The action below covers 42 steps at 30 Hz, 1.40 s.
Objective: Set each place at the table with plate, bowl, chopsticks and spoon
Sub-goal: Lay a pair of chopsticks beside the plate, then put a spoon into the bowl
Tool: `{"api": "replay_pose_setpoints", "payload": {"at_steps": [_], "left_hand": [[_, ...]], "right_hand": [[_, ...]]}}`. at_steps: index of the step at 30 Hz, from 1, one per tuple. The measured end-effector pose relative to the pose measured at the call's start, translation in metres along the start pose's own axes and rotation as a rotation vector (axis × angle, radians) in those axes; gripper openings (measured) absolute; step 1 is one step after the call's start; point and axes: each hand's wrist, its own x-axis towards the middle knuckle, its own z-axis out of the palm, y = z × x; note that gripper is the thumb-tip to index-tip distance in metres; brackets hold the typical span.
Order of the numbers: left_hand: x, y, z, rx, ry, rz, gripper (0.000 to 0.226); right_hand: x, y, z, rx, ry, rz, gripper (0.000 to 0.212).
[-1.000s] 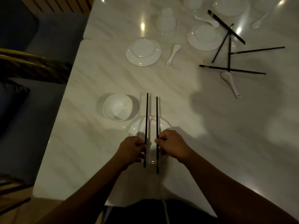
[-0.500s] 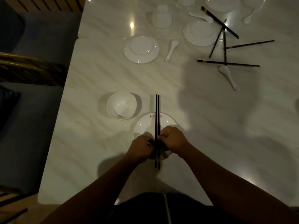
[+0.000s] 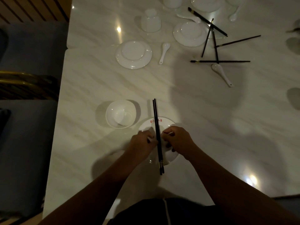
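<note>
Both bare arms reach forward over the near edge of the table and lean in toward each other. The left hand and the right hand sit knuckles up, side by side and very close, with the wrists a bit apart. The left hand's fingers are curled, and their tips hold the chopsticks from the left. The right hand's fingers are curled too, just beside the chopsticks. It is too dark to tell if they touch.
</note>
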Motion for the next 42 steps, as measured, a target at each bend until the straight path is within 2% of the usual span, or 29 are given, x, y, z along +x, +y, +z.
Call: {"api": "replay_pose_setpoints", "payload": {"at_steps": [4,6,10,15,19,22,26,30,32,37,42], "left_hand": [[0.027,0.024,-0.03,-0.03,0.079,0.12,0.005],[0.049,0.036,-0.043,-0.035,0.121,0.149,0.006],[0.1,0.057,-0.059,-0.019,0.199,0.167,0.011],[0.172,0.08,-0.062,0.124,0.215,0.205,0.02],[0.228,0.103,-0.053,0.192,0.257,0.251,0.025],[0.269,0.117,-0.046,0.229,0.305,0.229,0.031],[0.32,0.131,-0.038,0.265,0.395,0.1,0.038],[0.357,0.134,-0.032,0.519,0.487,0.034,0.04],[0.364,0.138,-0.031,0.529,0.5,0.034,0.038],[0.342,0.144,-0.033,0.402,0.461,0.025,0.032],[0.265,0.127,-0.042,-0.096,0.343,-0.05,0.027]], "right_hand": [[0.016,-0.012,-0.03,0.008,0.112,-0.065,0.015],[0.033,-0.017,-0.048,-0.027,0.156,-0.09,0.014],[0.072,-0.023,-0.078,-0.259,0.194,-0.221,0.019],[0.137,-0.025,-0.102,-0.394,0.219,-0.255,0.041],[0.181,-0.029,-0.121,-0.616,0.142,-0.217,0.061],[0.2,-0.024,-0.129,-0.682,0.086,-0.207,0.07],[0.21,-0.014,-0.126,-0.674,0.107,-0.262,0.072],[0.213,-0.013,-0.123,-0.703,0.137,-0.293,0.072],[0.214,-0.01,-0.122,-0.702,0.157,-0.3,0.071],[0.213,-0.008,-0.121,-0.712,0.151,-0.303,0.071],[0.207,-0.013,-0.12,-0.685,0.14,-0.271,0.071]]}}
